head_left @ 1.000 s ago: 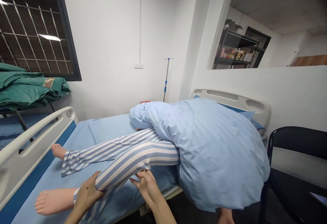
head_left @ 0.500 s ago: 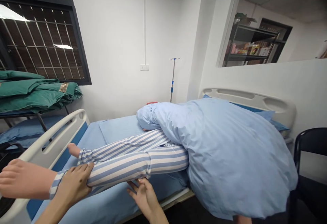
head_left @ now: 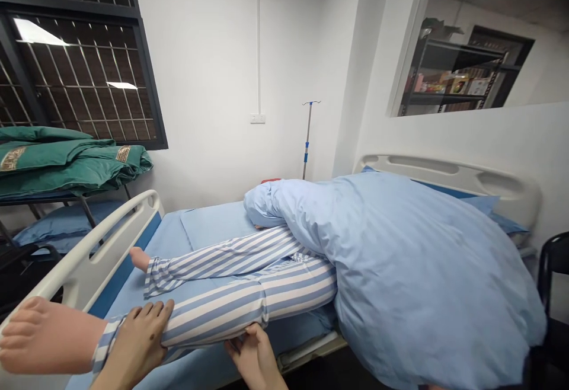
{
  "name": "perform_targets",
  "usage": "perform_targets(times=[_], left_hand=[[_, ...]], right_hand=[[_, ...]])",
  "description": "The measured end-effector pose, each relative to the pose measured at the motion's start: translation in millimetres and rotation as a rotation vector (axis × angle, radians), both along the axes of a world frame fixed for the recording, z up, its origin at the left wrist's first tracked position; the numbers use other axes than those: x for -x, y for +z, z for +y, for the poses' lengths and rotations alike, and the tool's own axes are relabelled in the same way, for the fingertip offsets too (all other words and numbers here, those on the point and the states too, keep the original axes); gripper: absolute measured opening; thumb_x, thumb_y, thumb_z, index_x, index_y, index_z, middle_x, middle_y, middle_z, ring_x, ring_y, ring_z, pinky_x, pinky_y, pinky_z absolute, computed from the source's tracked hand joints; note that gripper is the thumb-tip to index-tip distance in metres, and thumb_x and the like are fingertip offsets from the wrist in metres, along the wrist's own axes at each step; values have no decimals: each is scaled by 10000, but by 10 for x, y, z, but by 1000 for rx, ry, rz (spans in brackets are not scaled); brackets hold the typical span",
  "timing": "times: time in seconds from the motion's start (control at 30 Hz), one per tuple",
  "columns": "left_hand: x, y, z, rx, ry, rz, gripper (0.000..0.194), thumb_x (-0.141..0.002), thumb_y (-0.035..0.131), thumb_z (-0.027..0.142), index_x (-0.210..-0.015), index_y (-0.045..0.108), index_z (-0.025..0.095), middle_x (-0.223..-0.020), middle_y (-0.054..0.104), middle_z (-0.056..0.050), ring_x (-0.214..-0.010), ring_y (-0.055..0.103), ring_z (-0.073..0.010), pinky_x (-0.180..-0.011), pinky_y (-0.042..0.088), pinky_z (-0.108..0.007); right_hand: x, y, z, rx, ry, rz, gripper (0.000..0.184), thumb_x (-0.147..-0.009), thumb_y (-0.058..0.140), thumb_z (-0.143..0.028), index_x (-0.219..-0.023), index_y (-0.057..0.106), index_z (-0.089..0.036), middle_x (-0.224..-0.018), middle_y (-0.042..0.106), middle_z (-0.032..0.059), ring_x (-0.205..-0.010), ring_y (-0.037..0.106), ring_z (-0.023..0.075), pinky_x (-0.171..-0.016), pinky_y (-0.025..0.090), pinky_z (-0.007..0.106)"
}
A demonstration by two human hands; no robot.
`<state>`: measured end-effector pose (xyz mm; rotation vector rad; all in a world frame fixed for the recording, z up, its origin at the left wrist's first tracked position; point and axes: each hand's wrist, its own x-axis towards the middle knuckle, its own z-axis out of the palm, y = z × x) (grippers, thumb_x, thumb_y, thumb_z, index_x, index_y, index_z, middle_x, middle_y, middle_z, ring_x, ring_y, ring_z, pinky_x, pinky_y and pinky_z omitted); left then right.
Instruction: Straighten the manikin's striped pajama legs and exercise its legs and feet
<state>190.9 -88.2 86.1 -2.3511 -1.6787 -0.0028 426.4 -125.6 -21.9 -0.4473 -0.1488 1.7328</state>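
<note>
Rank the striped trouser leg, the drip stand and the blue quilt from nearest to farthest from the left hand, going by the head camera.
From the left hand:
1. Striped trouser leg: under the hand, on the bed.
2. Blue quilt: on the bed, to the right of the leg.
3. Drip stand: beyond the bed, by the far wall.

I can't read any words, numbers or brands from here; even the packets (head_left: 438, 85) on the metal shelf (head_left: 444, 98) are too small and blurred to make out.
</note>
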Motion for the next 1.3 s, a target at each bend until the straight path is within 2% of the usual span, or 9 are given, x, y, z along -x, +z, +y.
perform_targets(times=[0.17, 0.3, 0.5, 0.63, 0.73, 0.83, 1.0, 1.17, 1.3], left_hand=[[-50, -62, 78, 20, 0, -142, 595, -574, 464, 166, -1160, 553, 213, -1143, 620, -77, -1040, 532, -263, -884, 343, -377], [-246, -221, 168, 31, 52, -284, 633, -581, 484, 223, -1213, 513, 202, -1213, 591, -78, -1088, 520, -267, -916, 347, -368], [-614, -671, 283, 105, 116, -472, 632, -588, 503, 251, -1219, 474, 236, -1200, 600, -40, -1089, 530, -263, -909, 372, -353], [-806, -1025, 351, 139, 102, -616, 573, -622, 498, 253, -1194, 472, 228, -1143, 626, -36, -1056, 561, -238, -887, 408, -320], [-854, -1157, 390, 124, 95, -668, 547, -635, 492, 241, -1182, 472, 222, -1163, 616, -41, -1083, 550, -241, -886, 415, -318], [-821, -1135, 413, 149, 67, -657, 560, -628, 492, 222, -1187, 467, 251, -1172, 615, -16, -1091, 546, -235, -882, 412, -308], [-629, -939, 451, 164, 85, -549, 613, -604, 480, 222, -1217, 466, 245, -1221, 594, -17, -1111, 537, -242, -894, 400, -317], [-235, -743, 544, 41, 22, -383, 640, -590, 482, 246, -1228, 510, 211, -1241, 585, -56, -1126, 525, -269, -935, 370, -366], [104, -630, 626, -46, -46, -305, 623, -590, 486, 237, -1209, 542, 218, -1232, 592, -55, -1121, 526, -274, -929, 371, -383]], right_hand=[[-182, 256, -57, -75, -65, -5, 135, -598, 649, -211, -660, 531, -196, -859, 634, 15, -861, 575, 194, -834, 452, 392], [-399, 475, -90, -139, -142, -98, 127, -630, 641, -157, -711, 556, -205, -846, 616, -6, -869, 559, 178, -858, 448, 407], [-637, 632, -127, -178, -189, -281, 91, -659, 638, -163, -700, 560, -188, -841, 608, 2, -844, 547, 161, -855, 452, 397], [-701, 667, -115, -121, -223, -376, 181, -625, 671, -170, -789, 594, -182, -863, 614, 15, -842, 556, 165, -799, 467, 350], [-719, 669, -94, -110, -210, -423, 233, -617, 675, -168, -837, 601, -179, -903, 620, 26, -866, 563, 168, -776, 467, 321], [-716, 648, -76, -108, -215, -428, 208, -613, 678, -173, -801, 588, -178, -916, 622, 26, -890, 564, 174, -767, 470, 316], [-631, 609, -77, -106, -202, -378, 180, -609, 670, -159, -760, 573, -176, -881, 613, 21, -864, 555, 167, -753, 480, 332], [-400, 554, -66, -126, -183, -236, 161, -622, 665, -157, -706, 530, -185, -854, 603, 14, -870, 543, 173, -778, 476, 363], [-188, 419, -13, -136, -147, -100, 167, -627, 661, -146, -684, 509, -186, -889, 605, 28, -900, 545, 192, -792, 473, 387]])
